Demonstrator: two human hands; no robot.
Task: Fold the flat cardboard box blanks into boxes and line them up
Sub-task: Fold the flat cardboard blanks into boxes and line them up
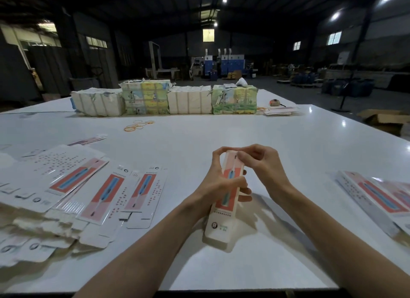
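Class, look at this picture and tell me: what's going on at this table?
A person is folding a long, narrow printed box over a white table. The left hand has its grip round the middle, while the right hand works at the far end with curled fingers. At the left lie flat blanks, spread and overlapping; what look like finished boxes lie at the right edge.

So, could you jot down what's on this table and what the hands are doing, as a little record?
Place: white table in a dim warehouse
In hand: one slim printed box
Left hand: wrapped round the box's middle
Right hand: pinching its top end
Left side: flat blanks spread out
Right side: boxes lying side by side
Far edge: wrapped bundles, rubber bands nearby
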